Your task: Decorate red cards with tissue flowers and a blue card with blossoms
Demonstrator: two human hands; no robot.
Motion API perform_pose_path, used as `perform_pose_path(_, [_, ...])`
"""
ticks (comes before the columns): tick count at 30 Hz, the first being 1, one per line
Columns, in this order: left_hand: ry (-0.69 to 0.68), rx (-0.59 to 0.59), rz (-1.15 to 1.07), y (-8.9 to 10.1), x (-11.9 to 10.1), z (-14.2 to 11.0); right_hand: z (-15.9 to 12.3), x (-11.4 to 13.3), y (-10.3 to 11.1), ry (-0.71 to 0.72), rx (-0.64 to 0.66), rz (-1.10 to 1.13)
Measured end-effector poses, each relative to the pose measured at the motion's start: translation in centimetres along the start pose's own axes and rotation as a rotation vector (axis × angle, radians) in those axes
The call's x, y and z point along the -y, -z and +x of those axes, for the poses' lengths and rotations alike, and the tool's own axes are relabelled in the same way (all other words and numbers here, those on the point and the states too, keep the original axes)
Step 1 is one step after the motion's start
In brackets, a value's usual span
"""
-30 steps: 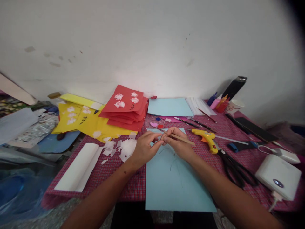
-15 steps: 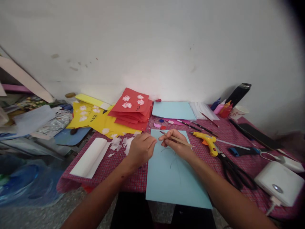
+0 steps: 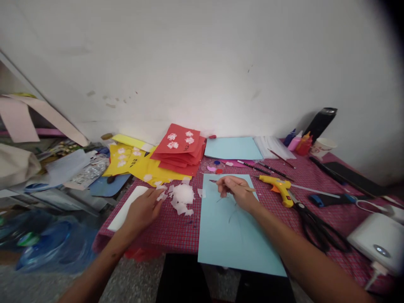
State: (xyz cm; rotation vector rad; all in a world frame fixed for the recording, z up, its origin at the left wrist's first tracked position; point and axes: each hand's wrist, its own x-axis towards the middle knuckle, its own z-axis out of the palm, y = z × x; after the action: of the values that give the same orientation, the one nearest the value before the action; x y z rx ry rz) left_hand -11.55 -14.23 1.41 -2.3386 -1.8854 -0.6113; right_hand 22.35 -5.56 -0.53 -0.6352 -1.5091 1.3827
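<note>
My right hand (image 3: 236, 191) is closed around a thin paintbrush (image 3: 250, 190), whose dark tip points left. It is over the upper part of a light blue sheet (image 3: 227, 240) that carries a few thin dark curved lines. On the left, my left hand (image 3: 143, 210) reaches over a folded white paper (image 3: 128, 207), with its fingers stretched out toward small white paper scraps (image 3: 161, 194). Whether the fingertips touch a scrap is too small to tell. A larger pile of white paper scraps (image 3: 183, 194) lies between the hands.
Behind are red cards (image 3: 181, 145) and yellow sheets (image 3: 147, 168). To the right lie a yellow glue gun (image 3: 280, 185), black-handled scissors (image 3: 318, 227), pencils and a white box (image 3: 375, 240). Paint bottles (image 3: 304, 143), a paper cup (image 3: 323, 146) and a black flask (image 3: 322, 124) stand at the back right.
My left hand has moved away from my right hand, leftward to the paper scraps, and its fingers have stretched out. My right hand keeps the paintbrush over the blue sheet. The view has turned left.
</note>
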Motion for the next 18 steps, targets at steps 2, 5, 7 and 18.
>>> perform_pose_path(2, [-0.021,-0.063,-0.148,-0.7,-2.2,1.0,0.0,0.0,0.1,-0.015,0.025,0.026])
perform_pose_path(5, [-0.052,-0.140,-0.355,-2.1,-6.3,3.2,0.0,0.1,0.1,-0.033,0.066,0.064])
perform_pose_path(7, [-0.052,-0.130,-0.475,-3.0,-8.8,4.6,-0.1,0.2,0.1,-0.039,0.084,0.087])
perform_pose_path(18, [0.184,-0.025,-0.868,-4.6,-11.8,6.5,-0.2,0.5,-0.1,-0.045,0.128,0.062])
